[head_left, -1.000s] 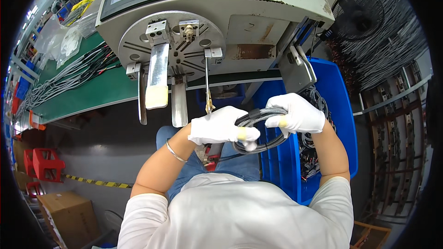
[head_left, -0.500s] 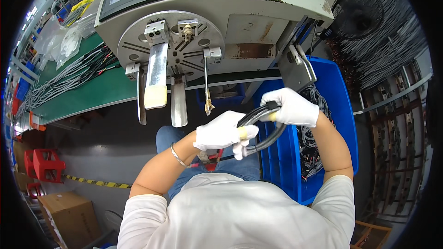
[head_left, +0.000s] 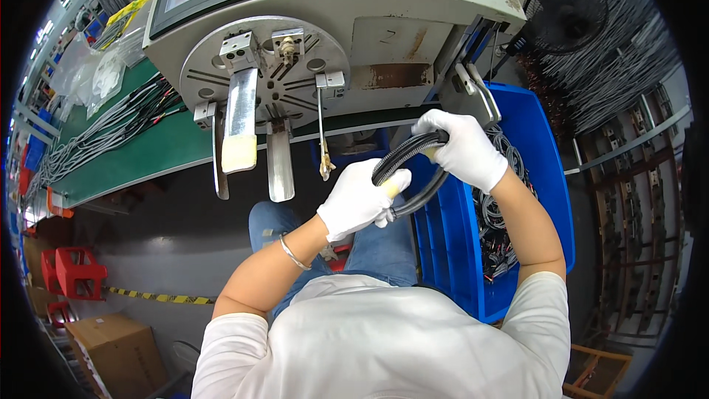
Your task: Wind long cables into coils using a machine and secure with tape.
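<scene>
A coiled bundle of dark grey cable (head_left: 405, 158) is held between my two white-gloved hands, in front of my body. My left hand (head_left: 357, 199) is closed around its lower left side. On the upper right side my right hand (head_left: 467, 149) grips the same coil. Beyond my hands stands a winding machine (head_left: 406, 29) with a round slotted disc (head_left: 292, 89). Metal blades stick out from the disc, one a flat blade with a yellowish tip (head_left: 240, 154). No cable shows on the blades.
Right of my legs, a blue bin (head_left: 543, 177) holds coiled cables (head_left: 496, 214). A black fan (head_left: 566, 11) stands beyond it. On the green table (head_left: 140, 149) at left lie loose cables (head_left: 111, 125). Red stools (head_left: 80, 273) and a cardboard box (head_left: 118, 355) stand at lower left.
Both hands have moved up slightly with the cable coil, which is tilted more steeply. The dark cable end that hung below my left hand no longer shows. The view has shifted slightly.
</scene>
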`<state>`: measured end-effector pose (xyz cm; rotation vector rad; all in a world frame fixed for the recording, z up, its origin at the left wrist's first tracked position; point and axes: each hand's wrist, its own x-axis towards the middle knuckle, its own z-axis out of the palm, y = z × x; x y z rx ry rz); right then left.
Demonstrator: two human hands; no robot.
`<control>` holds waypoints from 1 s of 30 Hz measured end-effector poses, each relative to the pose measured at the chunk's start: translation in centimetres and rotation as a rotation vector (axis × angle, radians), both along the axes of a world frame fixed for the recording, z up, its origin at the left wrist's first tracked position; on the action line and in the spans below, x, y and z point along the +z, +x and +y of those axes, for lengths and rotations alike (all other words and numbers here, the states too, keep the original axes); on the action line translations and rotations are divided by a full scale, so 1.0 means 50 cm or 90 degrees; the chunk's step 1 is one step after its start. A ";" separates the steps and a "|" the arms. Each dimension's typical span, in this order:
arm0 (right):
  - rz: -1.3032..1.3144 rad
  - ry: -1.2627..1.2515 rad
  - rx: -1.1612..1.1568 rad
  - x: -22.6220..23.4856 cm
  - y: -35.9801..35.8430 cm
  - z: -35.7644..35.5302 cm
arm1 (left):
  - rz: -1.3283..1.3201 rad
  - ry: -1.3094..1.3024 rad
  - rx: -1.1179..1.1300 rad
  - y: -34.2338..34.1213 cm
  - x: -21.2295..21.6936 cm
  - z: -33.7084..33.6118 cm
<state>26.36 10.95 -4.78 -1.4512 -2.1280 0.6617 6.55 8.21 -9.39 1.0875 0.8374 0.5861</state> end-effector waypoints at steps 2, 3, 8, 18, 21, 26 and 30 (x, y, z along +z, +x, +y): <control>-0.017 0.082 -0.018 0.008 -0.005 0.002 | 0.060 0.014 0.052 0.013 0.018 0.005; -0.041 0.099 0.003 0.019 -0.013 -0.008 | 0.061 0.015 0.052 0.018 0.026 0.002; -0.112 0.151 0.085 0.033 0.005 -0.022 | 0.151 0.149 -0.007 0.047 0.056 -0.004; 0.313 0.308 -0.052 0.101 0.195 -0.025 | -0.116 1.227 0.110 0.096 0.175 -0.065; 0.577 0.215 -0.113 0.098 0.239 -0.028 | -0.063 1.151 0.040 0.146 0.130 -0.042; 0.883 0.136 -0.184 0.085 0.135 -0.012 | -0.046 0.561 0.192 0.262 0.036 0.032; 0.913 0.147 -0.219 0.067 0.091 0.017 | -0.243 0.302 0.221 0.290 0.070 0.064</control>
